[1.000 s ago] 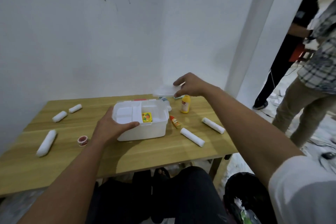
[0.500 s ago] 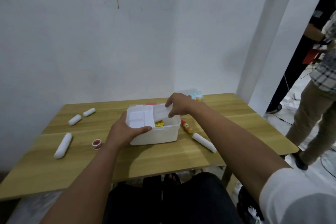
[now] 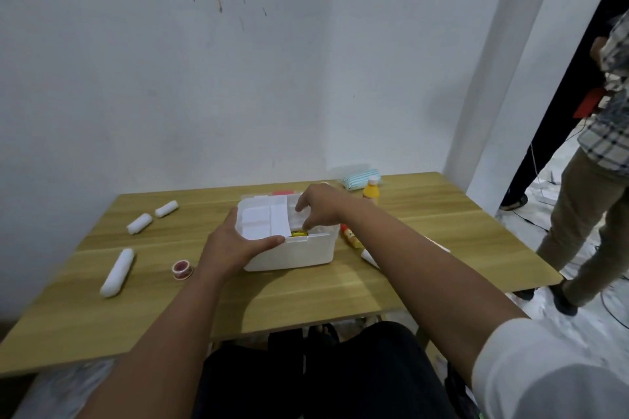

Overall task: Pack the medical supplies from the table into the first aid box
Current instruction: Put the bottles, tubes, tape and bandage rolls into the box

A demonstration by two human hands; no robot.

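White first aid box point(image 3: 299, 250) is gripped by the left hand point(image 3: 235, 245); the right hand point(image 3: 318, 206) pinches something white inside.

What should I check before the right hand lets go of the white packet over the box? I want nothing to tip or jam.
1. First aid box steadied: ok, left hand grips its near-left corner.
2. Box upright on the table: ok.
3. White packet inside the rim: cannot tell, right hand covers it.
4. Compartment free: cannot tell; a yellow item shows beneath.
5. Orange bottle clear of the box: ok, lying beside it.
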